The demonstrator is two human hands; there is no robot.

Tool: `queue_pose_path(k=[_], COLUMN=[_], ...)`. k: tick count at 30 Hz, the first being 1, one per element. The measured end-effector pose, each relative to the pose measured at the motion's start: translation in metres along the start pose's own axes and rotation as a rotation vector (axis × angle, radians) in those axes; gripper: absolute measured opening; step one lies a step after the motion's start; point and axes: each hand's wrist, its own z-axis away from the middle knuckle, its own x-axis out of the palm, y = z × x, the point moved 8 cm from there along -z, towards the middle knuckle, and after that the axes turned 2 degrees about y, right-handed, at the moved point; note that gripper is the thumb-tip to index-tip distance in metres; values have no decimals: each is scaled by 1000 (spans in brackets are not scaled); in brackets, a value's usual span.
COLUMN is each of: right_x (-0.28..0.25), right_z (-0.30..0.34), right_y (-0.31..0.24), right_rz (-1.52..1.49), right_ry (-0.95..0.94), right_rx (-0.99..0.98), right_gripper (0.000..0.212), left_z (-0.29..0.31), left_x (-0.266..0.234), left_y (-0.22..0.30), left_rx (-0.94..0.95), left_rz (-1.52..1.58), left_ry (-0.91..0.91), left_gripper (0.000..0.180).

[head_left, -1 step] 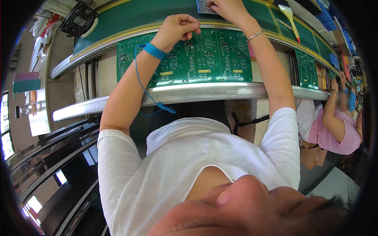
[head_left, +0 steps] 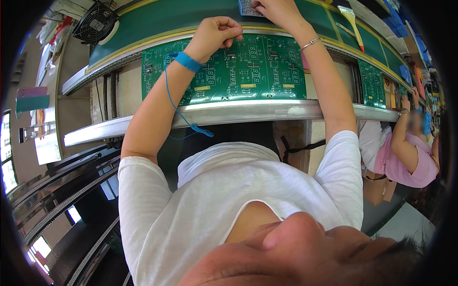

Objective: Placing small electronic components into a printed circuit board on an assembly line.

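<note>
Over the upper edge of a green circuit board panel (head_left: 238, 89), my left hand (head_left: 214, 39) is closed in a pinch; whatever its fingertips hold is too small to make out. A blue wrist strap (head_left: 188, 61) with a coiled cord circles that wrist. Farther off, my right hand (head_left: 276, 11) has its fingers bent together at a small blue tray (head_left: 246, 9) of tiny grey parts. What those fingertips hold, if anything, is hidden. The panel carries repeated digit-display outlines and several small components, and lies between two metal rails.
The near metal rail (head_left: 248, 110) runs between my body and the panel. A brush (head_left: 350, 24) lies on the green bench at the right, and a black fan (head_left: 97, 24) stands far left. Another board (head_left: 371, 86) sits farther right, near a co-worker in pink (head_left: 405, 159).
</note>
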Motion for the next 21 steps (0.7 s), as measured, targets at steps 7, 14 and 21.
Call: queue_pose_path(k=[7, 14, 21], right_x=[-15, -46, -27], right_z=[-3, 60, 69], right_y=[-11, 14, 42], right_rz=[-152, -293, -473], right_ry=[152, 145, 208], right_rx=[3, 43, 113], right_gripper=[10, 11, 17], left_z=[15, 6, 8], left_x=[-12, 16, 17], left_y=[18, 22, 17], left_rx=[317, 367, 371], left_rz=[-724, -913, -993], left_ry=[227, 180, 146], left_gripper=[24, 27, 25])
